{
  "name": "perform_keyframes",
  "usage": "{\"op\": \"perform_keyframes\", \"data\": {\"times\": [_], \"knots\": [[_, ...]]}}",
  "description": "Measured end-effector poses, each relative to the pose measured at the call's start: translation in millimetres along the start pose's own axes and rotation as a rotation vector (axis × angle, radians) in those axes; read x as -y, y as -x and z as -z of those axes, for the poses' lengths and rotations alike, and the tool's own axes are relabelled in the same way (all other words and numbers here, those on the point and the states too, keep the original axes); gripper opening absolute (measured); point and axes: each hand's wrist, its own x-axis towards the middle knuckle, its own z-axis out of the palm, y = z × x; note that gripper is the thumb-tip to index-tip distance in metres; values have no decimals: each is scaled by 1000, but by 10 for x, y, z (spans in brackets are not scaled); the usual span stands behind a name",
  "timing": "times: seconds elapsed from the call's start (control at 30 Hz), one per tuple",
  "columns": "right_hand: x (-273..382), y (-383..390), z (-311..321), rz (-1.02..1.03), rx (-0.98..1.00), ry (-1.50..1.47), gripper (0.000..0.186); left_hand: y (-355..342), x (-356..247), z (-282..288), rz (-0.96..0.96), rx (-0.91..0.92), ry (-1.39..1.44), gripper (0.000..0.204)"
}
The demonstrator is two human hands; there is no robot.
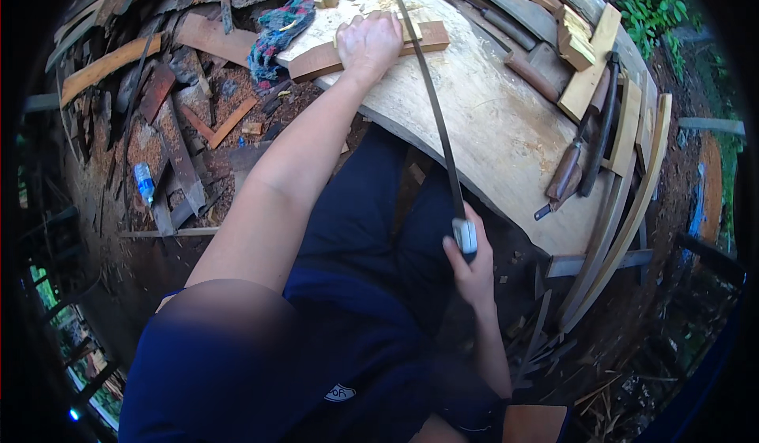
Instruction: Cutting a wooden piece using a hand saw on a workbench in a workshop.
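Observation:
My right hand point(474, 265) is wrapped around the pale grey handle of a handsaw point(435, 107). Its long, narrow blade points away from me over the workbench point(482, 119), passing just right of my left hand and across a brown wood piece point(316, 61). Near the bench's left edge, my left hand point(370, 44) is closed over a small pale wood piece point(411, 30) and presses it on the brown one. My curled fingers hide most of the pale piece. I cannot tell whether the saw teeth touch the wood.
Chisel-like tools with wooden handles point(563, 173) lie on the bench's right side beside notched pale blocks point(575, 38). Long curved strips point(632, 229) lean at the right edge. A patterned cloth point(277, 36) hangs at the left. Scraps and a plastic bottle point(144, 182) lie on the ground.

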Motion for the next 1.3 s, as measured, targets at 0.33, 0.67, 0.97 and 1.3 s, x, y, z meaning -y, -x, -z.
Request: {"op": "perform_keyframes", "data": {"times": [0.33, 0.67, 0.97, 1.3], "knots": [[-62, -247, -106, 2, 12, -44, 54, 13, -15, 32, 16, 66, -12, 45], [112, -1123, -213, -57, -18, -98, 54, -16, -158, -49, -6, 7, 42, 46], [-22, -163, -47, -18, -11, -59, 55, -7, -66, 43, 12, 36, 4, 44], [127, -1213, -320, 65, -135, 91, 49, -3, -41, 53, 19, 26, 1, 44]]}}
